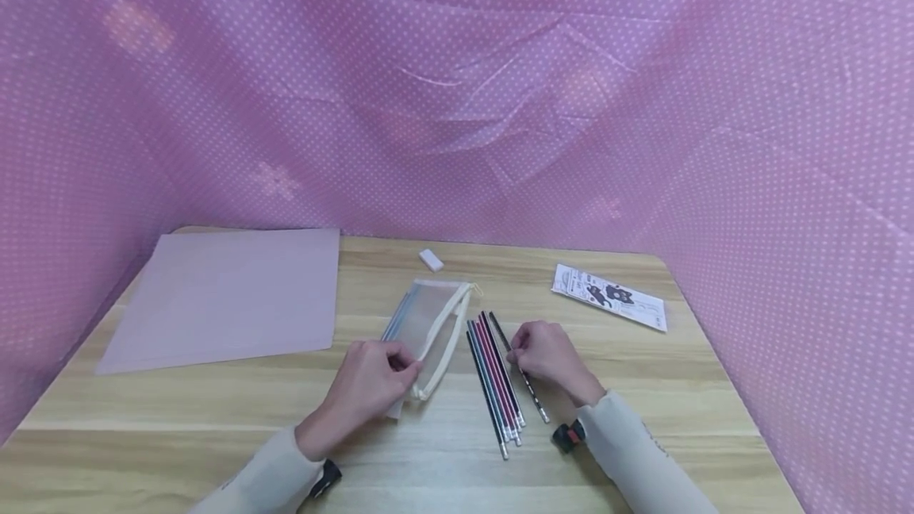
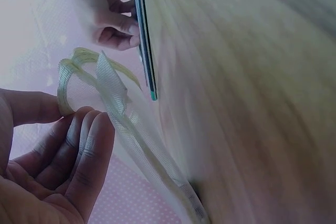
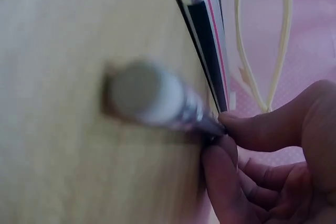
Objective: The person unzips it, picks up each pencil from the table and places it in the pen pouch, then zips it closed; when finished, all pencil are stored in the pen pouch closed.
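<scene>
My left hand (image 1: 371, 381) pinches the near edge of a mesh zipper pouch (image 1: 432, 316) between thumb and fingers. The pouch's cream zipper edges stand apart, so its mouth gapes to the right; the left wrist view shows the pouch's mesh (image 2: 152, 156) close up. Blue-grey strips show along its left side. My right hand (image 1: 546, 355) pinches a dark patterned pencil (image 1: 530, 389) around its middle, its white eraser end (image 3: 144, 93) toward the right wrist camera. Between the hands lies a row of several pencils (image 1: 493, 379), black, teal and red, their eraser ends toward me.
A white eraser (image 1: 431, 260) lies behind the pouch. At the right back is a flat white package (image 1: 609, 297) with black cat drawings. A large pale sheet (image 1: 228, 296) covers the table's left side. Pink dotted cloth (image 1: 457, 101) hangs around the wooden table (image 1: 236, 403).
</scene>
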Motion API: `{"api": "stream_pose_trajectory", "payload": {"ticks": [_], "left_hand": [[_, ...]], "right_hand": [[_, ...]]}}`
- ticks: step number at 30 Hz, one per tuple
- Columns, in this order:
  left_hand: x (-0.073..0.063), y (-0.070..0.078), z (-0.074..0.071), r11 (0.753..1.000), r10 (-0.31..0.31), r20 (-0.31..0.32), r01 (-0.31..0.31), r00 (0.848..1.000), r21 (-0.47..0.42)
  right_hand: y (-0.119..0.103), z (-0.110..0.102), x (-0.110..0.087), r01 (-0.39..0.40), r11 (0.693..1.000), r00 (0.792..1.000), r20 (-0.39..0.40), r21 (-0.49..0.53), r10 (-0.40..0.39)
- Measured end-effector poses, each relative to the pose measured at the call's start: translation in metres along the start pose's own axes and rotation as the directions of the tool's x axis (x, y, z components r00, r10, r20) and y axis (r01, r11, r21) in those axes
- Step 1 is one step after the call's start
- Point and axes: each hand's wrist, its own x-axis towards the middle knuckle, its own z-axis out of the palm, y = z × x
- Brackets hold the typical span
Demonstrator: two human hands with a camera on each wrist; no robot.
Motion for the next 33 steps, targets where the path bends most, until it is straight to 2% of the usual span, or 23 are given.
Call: {"api": "stream_pose_trajectory", "payload": {"ticks": [3, 5, 8, 12, 19, 23, 26, 28, 29, 31, 33], "left_hand": [[0.000, 0.001, 0.000, 1.000, -0.007, 0.002, 0.007, 1.000, -0.001], [0.000, 0.001, -0.001, 1.000, -0.011, 0.005, 0.011, 1.000, -0.002], [0.001, 0.001, -0.001, 1.000, -0.012, 0.008, 0.012, 1.000, -0.006], [0.001, 0.000, -0.001, 1.000, -0.010, 0.009, 0.010, 1.000, -0.009], [0.001, -0.001, -0.001, 1.000, -0.015, 0.005, 0.015, 1.000, -0.006], [0.001, -0.001, -0.001, 1.000, -0.008, 0.001, 0.008, 1.000, -0.004], [0.002, -0.001, -0.002, 1.000, -0.005, 0.001, 0.005, 1.000, -0.001], [0.002, -0.002, -0.002, 1.000, -0.004, 0.001, 0.004, 1.000, 0.001], [0.002, -0.002, -0.002, 1.000, -0.005, 0.002, 0.005, 1.000, 0.000], [0.001, -0.002, -0.002, 1.000, -0.006, 0.002, 0.006, 1.000, -0.001], [0.001, -0.002, -0.001, 1.000, -0.007, 0.002, 0.007, 1.000, -0.004]], "right_hand": [[0.004, -0.002, 0.000, -0.068, 0.987, 0.998, 0.027, 0.144, 0.065], [0.007, -0.003, 0.001, -0.130, 0.950, 0.991, 0.049, 0.284, 0.121], [0.015, -0.005, 0.004, -0.201, 0.839, 0.979, 0.094, 0.505, 0.178], [0.022, -0.008, 0.007, -0.214, 0.696, 0.977, 0.143, 0.685, 0.159], [0.022, -0.011, 0.005, -0.244, 0.484, 0.969, 0.195, 0.840, 0.150], [0.014, -0.011, 0.000, -0.251, 0.333, 0.967, 0.220, 0.909, 0.128], [0.002, -0.011, -0.006, -0.256, 0.232, 0.966, 0.239, 0.938, 0.098], [-0.008, -0.010, -0.009, -0.262, 0.196, 0.964, 0.250, 0.945, 0.086], [-0.013, -0.009, -0.011, -0.268, 0.187, 0.963, 0.258, 0.945, 0.078], [-0.022, -0.006, -0.013, -0.284, 0.193, 0.959, 0.277, 0.939, 0.065], [-0.029, -0.001, -0.013, -0.311, 0.216, 0.950, 0.307, 0.926, 0.048]]}}
